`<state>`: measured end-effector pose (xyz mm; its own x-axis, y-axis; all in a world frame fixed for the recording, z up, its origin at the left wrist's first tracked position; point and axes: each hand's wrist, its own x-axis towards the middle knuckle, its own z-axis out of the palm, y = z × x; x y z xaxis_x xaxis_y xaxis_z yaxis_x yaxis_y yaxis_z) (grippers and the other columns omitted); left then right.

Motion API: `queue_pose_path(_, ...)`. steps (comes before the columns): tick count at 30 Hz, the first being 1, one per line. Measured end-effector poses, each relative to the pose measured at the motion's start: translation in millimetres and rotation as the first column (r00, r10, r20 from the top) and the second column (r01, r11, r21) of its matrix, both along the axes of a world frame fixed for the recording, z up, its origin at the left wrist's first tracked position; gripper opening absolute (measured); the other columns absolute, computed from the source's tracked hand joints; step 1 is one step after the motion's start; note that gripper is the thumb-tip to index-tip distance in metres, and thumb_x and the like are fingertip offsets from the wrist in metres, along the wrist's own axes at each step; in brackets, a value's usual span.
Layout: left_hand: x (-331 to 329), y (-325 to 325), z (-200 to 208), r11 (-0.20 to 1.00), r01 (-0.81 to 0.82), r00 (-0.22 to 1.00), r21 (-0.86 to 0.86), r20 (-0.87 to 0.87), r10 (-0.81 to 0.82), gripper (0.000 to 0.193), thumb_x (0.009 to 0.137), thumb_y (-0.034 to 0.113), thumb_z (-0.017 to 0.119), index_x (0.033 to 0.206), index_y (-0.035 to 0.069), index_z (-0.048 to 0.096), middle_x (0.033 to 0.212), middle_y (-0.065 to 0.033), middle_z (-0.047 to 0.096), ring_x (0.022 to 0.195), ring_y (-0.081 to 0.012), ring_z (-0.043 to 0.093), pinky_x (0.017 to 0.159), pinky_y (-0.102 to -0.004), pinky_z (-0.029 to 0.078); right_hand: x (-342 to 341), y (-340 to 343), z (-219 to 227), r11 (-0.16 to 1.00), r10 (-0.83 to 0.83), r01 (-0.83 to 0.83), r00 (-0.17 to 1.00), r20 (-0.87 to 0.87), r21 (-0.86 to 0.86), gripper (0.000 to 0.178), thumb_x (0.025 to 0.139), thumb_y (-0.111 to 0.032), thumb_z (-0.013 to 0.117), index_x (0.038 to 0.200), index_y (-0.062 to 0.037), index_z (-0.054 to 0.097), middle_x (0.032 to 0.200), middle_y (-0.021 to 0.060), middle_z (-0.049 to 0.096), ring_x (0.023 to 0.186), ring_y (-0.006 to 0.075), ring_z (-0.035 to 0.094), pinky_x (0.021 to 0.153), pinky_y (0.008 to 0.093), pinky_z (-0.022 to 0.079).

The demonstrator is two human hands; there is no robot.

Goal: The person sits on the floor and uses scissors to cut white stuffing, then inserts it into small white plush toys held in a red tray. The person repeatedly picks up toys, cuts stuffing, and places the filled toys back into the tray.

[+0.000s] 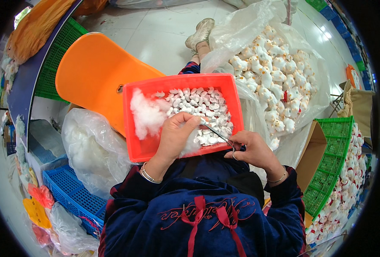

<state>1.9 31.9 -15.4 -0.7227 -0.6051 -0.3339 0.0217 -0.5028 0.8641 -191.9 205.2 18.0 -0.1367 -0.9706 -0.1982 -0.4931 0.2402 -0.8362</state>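
Observation:
My left hand (178, 132) pinches a small white fabric piece (203, 121) over the tray, largely hidden by the fingers. My right hand (253, 148) grips slim ring-handled metal forceps (217, 133), whose tips reach the piece at my left fingertips. Beneath both hands, a red plastic tray (181, 79) rests at my lap. Many small white pieces (198, 101) cover its middle and right part. Fluffy white stuffing (146, 112) is heaped on its left side, and a further tuft lies below my left hand.
An orange chair (100, 81) stands beyond the tray's left. Clear bags hold stuffing (87, 147) at left and white plush toys (280, 81) at far right. A blue crate (72, 188) is at lower left; a green crate (329, 167) and cardboard box (312, 150) are at right.

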Motion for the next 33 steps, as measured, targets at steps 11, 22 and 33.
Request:
queue_pose_path(11, 2, 2, -6, 0.999, 0.022, 1.0, -0.044, 0.008, -0.021, 0.017, 0.101, 0.014, 0.067, 0.096, -0.001, 0.071, 0.104, -0.0102, 0.076, 0.09, -0.0095, 0.067, 0.083, -0.0249, 0.053, 1, 4, -10, 0.999, -0.026, 0.027, 0.999, 0.036, -0.036, 0.042, 0.069, -0.015, 0.092, 0.101, 0.0, 0.069, 0.075, 0.0066, 0.063, 0.072, 0.0205, 0.06, 0.066, 0.0336, 0.049)
queue_pose_path(22, 4, 7, -3, 0.994, -0.088, 0.992, -0.058, -0.097, 0.082, 0.013, 0.102, 0.012, 0.065, 0.101, -0.001, 0.068, 0.103, -0.0114, 0.075, 0.094, -0.0124, 0.068, 0.086, -0.0277, 0.055, 10, -1, -11, 0.999, -0.03, 0.031, 0.999, 0.034, -0.014, 0.041, 0.069, -0.017, 0.093, 0.097, 0.0, 0.067, 0.076, 0.0057, 0.062, 0.073, 0.0177, 0.06, 0.066, 0.032, 0.049)
queue_pose_path(33, 5, 11, -5, 0.873, -0.136, 0.988, -0.468, 0.002, 0.155, 0.012, 0.099, 0.008, 0.067, 0.102, -0.004, 0.071, 0.101, -0.0098, 0.076, 0.088, -0.0121, 0.071, 0.08, -0.0267, 0.056, 12, -7, -9, 0.996, -0.03, 0.022, 0.994, 0.102, 0.083, 0.056, 0.068, -0.03, 0.094, 0.105, 0.0021, 0.067, 0.09, 0.0086, 0.067, 0.087, 0.023, 0.065, 0.078, 0.0335, 0.054)
